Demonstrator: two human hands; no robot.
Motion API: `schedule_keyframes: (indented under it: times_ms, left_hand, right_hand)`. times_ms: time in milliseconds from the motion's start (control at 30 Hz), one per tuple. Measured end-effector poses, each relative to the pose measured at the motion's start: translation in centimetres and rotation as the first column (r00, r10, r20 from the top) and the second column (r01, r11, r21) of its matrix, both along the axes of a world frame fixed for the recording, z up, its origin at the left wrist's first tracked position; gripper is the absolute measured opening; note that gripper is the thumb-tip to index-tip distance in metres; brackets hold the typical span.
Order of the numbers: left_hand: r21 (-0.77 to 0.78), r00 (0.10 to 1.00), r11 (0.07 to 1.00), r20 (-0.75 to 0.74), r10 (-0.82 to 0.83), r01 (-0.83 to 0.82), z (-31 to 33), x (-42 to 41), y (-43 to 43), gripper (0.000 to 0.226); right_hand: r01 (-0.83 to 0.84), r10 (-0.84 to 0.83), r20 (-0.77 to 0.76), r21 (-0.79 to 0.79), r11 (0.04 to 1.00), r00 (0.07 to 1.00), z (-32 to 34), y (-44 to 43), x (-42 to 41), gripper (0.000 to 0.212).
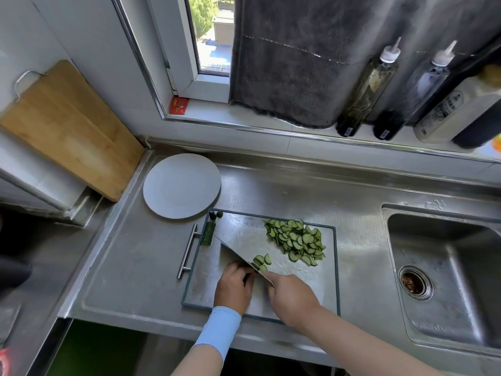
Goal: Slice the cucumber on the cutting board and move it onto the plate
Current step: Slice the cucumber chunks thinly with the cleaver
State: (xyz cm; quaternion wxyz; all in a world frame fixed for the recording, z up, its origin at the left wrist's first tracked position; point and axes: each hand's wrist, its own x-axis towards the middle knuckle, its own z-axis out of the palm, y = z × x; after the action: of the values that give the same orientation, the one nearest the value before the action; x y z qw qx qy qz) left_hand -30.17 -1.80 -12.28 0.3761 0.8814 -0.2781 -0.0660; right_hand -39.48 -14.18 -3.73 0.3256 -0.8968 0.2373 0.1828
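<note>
Slicing step, mid-cut. R hand (291, 295) is wrapped round the handle of the cleaver (235, 253), blade angled across the steel cutting board (244, 226), tip toward the far-left corner. L hand (234, 284) has fingers curled down and pins the cucumber stub (255, 265) against the blade's left face; most of the stub is hidden.

- Slice pile (296, 240) at far right of board; a few loose slices (262, 259) just beside the blade.
- Uncut cucumber chunk (208, 234) at the board's left edge, two end caps (216, 214) near it.
- Plate (181, 185) bare, just beyond the board's far-left corner.

To do well, my read: stub is short, so keep L fingertips tucked and knuckles guiding the blade flat. Thin, even strokes. Wet steel looks slick, so expect the stub to skid; press firmly. Chunk comes next, then transfer w/ the blade as a scoop.
</note>
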Motion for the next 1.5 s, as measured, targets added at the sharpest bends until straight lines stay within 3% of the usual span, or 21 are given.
schedule_keyframes:
  times_ms: [300,633,833,1133,1500]
  left_hand:
    - [-0.001,0.999,1.000,0.052,-0.009,0.009,0.0,-0.1,0.0,0.027]
    - [0.056,0.999,0.998,0.034,-0.009,0.007,0.3,0.0,0.0,0.022]
    - [0.052,1.000,0.999,0.022,0.000,-0.001,0.3,0.0,0.0,0.020]
    - [0.009,0.999,1.000,0.042,-0.017,0.017,-0.1,-0.4,0.4,0.022]
    - [0.045,1.000,0.999,0.000,0.025,-0.025,0.5,-0.4,0.2,0.020]
  right_hand:
    - [-0.023,0.024,0.026,-0.032,0.999,0.999,-0.2,0.1,-0.2,0.040]
    - [-0.018,0.020,0.038,-0.055,0.998,0.999,0.6,-0.3,-3.8,0.013]
    - [-0.010,0.012,0.040,-0.054,0.998,0.999,0.4,-0.2,-3.2,0.016]
    - [0.008,-0.008,-0.001,-0.026,1.000,1.000,-0.3,0.2,-0.1,0.044]
    - [0.006,-0.005,0.040,-0.041,0.999,0.999,0.1,0.3,-2.3,0.028]
